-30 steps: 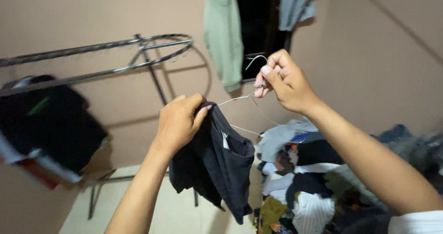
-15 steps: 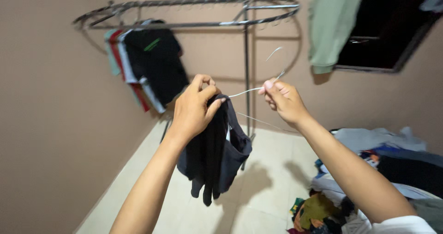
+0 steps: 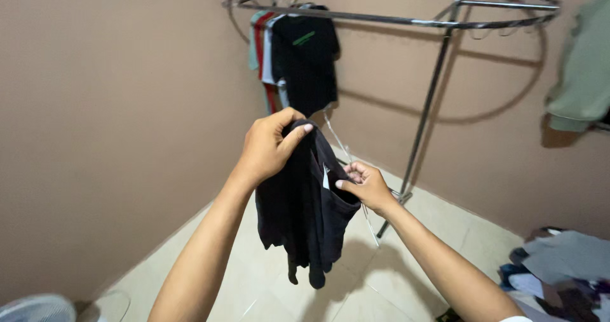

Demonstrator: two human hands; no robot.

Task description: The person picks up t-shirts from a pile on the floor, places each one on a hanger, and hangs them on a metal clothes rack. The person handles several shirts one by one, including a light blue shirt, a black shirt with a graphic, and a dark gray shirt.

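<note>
My left hand (image 3: 270,146) grips the top of a dark navy shirt (image 3: 298,214), which hangs down in folds in front of me. A thin wire hanger (image 3: 337,139) runs from under that hand down along the shirt. My right hand (image 3: 365,184) is lower, at the shirt's right edge, pinching the hanger wire and the cloth by the collar. Behind, a round metal clothes rack (image 3: 406,7) stands against the tan wall, with a black shirt (image 3: 306,65) and several other garments hung on its left side.
A pale green garment (image 3: 581,74) hangs at the right edge. A heap of mixed clothes (image 3: 559,271) lies on the tiled floor at lower right. A white fan (image 3: 38,308) shows at the bottom left corner. The rack's upright pole (image 3: 422,119) stands just behind my hands.
My view has swung left and the rack now fills the top. My right hand dropped from holding the hanger's hook up high to the shirt's collar edge. My left hand kept its grip.
</note>
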